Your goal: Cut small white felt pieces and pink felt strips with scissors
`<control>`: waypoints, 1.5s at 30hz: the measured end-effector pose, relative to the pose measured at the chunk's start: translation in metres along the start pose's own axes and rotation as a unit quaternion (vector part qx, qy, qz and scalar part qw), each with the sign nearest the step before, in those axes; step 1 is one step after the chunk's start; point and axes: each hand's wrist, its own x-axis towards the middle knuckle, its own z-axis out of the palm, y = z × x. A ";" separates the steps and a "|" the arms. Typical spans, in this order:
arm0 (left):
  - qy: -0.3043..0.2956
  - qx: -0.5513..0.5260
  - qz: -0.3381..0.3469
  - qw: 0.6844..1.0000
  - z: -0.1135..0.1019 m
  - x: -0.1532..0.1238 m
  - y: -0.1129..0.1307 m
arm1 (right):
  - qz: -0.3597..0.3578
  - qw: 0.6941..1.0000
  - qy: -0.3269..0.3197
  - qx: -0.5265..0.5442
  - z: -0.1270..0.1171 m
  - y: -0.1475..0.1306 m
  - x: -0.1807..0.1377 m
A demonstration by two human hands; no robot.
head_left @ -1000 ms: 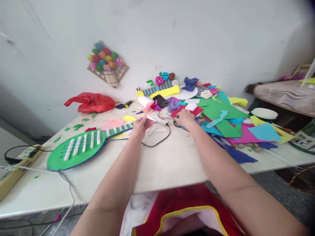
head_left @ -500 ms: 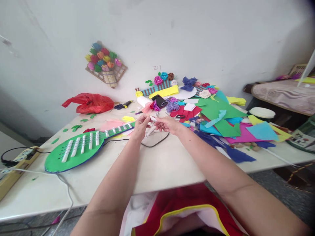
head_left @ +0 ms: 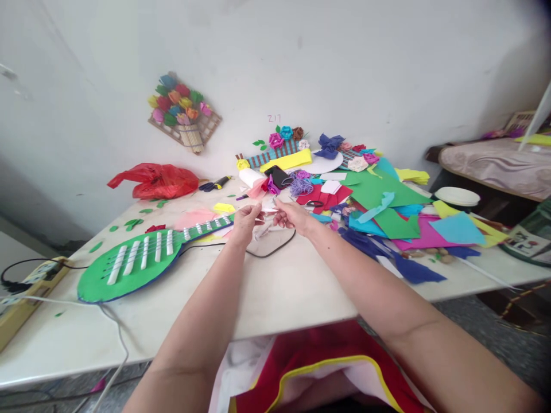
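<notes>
Above the middle of the table, my left hand (head_left: 247, 222) and my right hand (head_left: 291, 217) are pinched on a small white piece (head_left: 270, 207), maybe paper, that stretches between their fingertips. Its exact shape is too small to make out. Below it on the table lies a pale, whitish tool (head_left: 261, 231), partly hidden by my fingers, with a dark cord (head_left: 282, 246) curving by it. To the left of my left hand lies a green lute-shaped craft (head_left: 129, 261) with white bars and strings; its neck points toward that hand.
Coloured paper sheets (head_left: 383, 198) and scraps cover the table's right side. A red plastic bag (head_left: 159, 180), a utility knife (head_left: 222, 182), a black phone (head_left: 278, 176) and purple yarn (head_left: 301, 186) lie farther back. A power strip (head_left: 30, 292) is at the left edge.
Both hands stay at nearly the same place. The white piece now stretches straighter between the fingertips, and the fingers have shifted slightly.
</notes>
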 end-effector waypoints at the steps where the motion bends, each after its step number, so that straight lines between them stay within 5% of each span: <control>1: 0.006 0.011 0.007 1.000 0.000 0.000 0.000 | 0.010 1.000 0.006 0.003 -0.002 0.000 0.001; 10: 0.011 0.088 0.042 0.995 -0.002 0.004 -0.005 | -0.007 0.998 0.008 -0.059 -0.005 -0.005 -0.005; 19: -0.024 0.013 0.010 1.000 0.005 -0.005 0.002 | -0.052 0.996 0.063 -0.029 0.006 -0.001 -0.004; 28: -0.001 0.020 0.021 1.000 0.003 0.001 -0.003 | 0.002 1.000 0.023 0.005 0.004 -0.001 -0.005; 45: 0.005 0.018 0.004 1.000 0.004 -0.002 0.001 | -0.028 0.999 0.008 -0.032 0.005 0.001 -0.003</control>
